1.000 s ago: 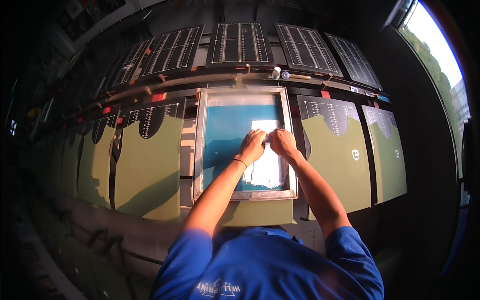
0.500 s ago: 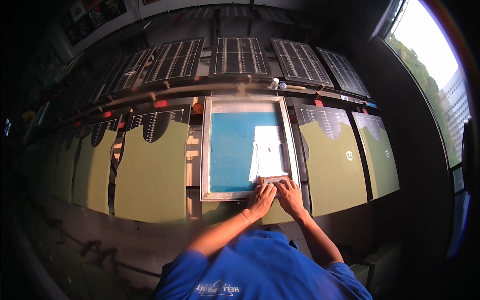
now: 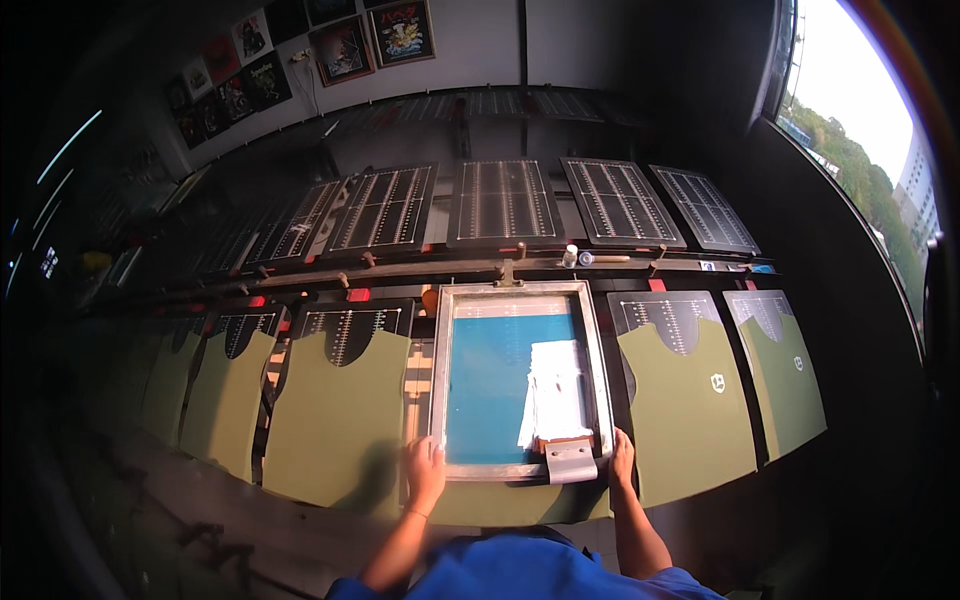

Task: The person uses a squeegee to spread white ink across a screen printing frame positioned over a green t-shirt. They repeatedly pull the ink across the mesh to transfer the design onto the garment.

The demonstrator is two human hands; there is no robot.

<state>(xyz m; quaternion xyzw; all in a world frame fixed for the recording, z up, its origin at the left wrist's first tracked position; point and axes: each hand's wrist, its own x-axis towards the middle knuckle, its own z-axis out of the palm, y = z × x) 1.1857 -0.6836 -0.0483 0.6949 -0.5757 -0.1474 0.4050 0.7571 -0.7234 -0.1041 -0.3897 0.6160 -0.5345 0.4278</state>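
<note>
A screen-printing frame point(image 3: 438, 390) with blue mesh point(image 3: 490, 390) lies over an olive-green shirt point(image 3: 500, 503), whose near edge shows below it. My left hand point(image 3: 424, 472) is closed on the frame's near left side. My right hand point(image 3: 622, 460) holds the near right side, its fingers partly hidden behind the rim. White ink point(image 3: 558, 385) is spread over the right part of the mesh. At the near right of the frame rests a squeegee point(image 3: 571, 464) with a grey metal handle, its blade end against the ink and no hand on it.
Olive shirts lie on boards to the left point(image 3: 335, 420) and right point(image 3: 690, 420); two on the right bear small white prints. Beyond a rail point(image 3: 440, 270) holding a small bottle point(image 3: 570, 256) stand several bare black boards point(image 3: 505, 200). A window point(image 3: 860, 130) is at right.
Both hands have let go of the squeegee, moved apart and taken hold of the frame's sides. The squeegee now rests at the near right. My view has tilted up, showing framed pictures.
</note>
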